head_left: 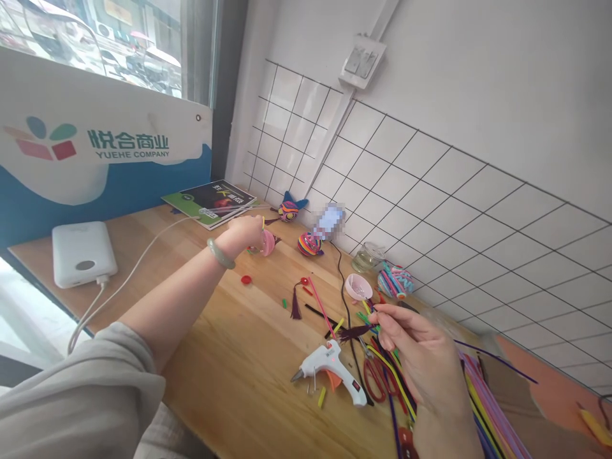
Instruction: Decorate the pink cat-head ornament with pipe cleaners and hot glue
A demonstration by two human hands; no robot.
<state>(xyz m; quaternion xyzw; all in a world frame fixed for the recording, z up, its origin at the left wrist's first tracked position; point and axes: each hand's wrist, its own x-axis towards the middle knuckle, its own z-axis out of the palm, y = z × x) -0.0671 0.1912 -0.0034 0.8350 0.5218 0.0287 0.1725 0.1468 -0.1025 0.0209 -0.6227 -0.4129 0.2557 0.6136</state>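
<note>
My left hand (249,233) reaches across the table, closed on a small pink ball-shaped craft piece (268,243); most of its fingers are hidden. A flat red disc (246,280) lies below it. Thumb and fingers of my right hand (406,338) pinch a dark purple tassel (354,333) by its top end, held over the table. Beneath and beside this hand are red-handled scissors (375,377) and a white glue gun (331,371). Another dark tassel with a red bead (296,307) lies between my hands.
Striped craft balls (310,244) and a finned one (289,209) stand along the tiled wall. Near them are a phone (329,220), a glass jar (367,257) and a pink bowl (358,287). A power bank (84,254), books (210,203) and pipe cleaners (492,408) lie around.
</note>
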